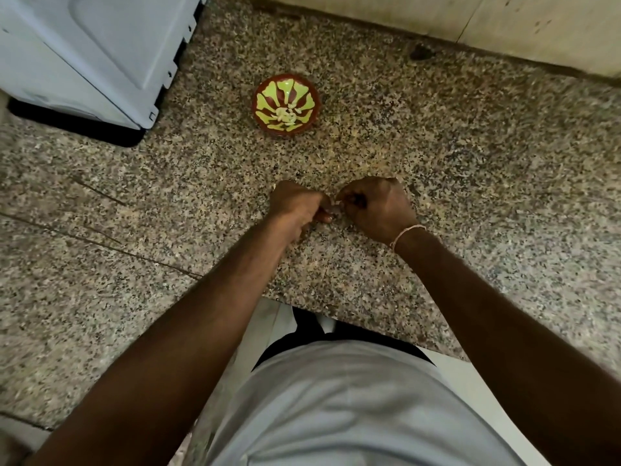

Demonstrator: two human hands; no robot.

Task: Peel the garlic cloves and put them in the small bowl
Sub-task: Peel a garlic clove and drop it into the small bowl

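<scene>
Clove point(333, 210) pinched betw. curled fingertips of left hand point(295, 205) and right hand point(376, 206), mostly hidden; prob. one steadies, other strips skin. Bowl point(286, 104) well beyond fingers, peeled cloves point(285, 115) inside, within reach for drop.

My forearms are bare, with no sleeves reaching them. A thin pale thread bracelet point(408, 234) circles my right wrist. I wear a light grey-blue shirt point(353, 408) over the torso, and a dark waistband point(339, 341) shows at its far edge.
</scene>
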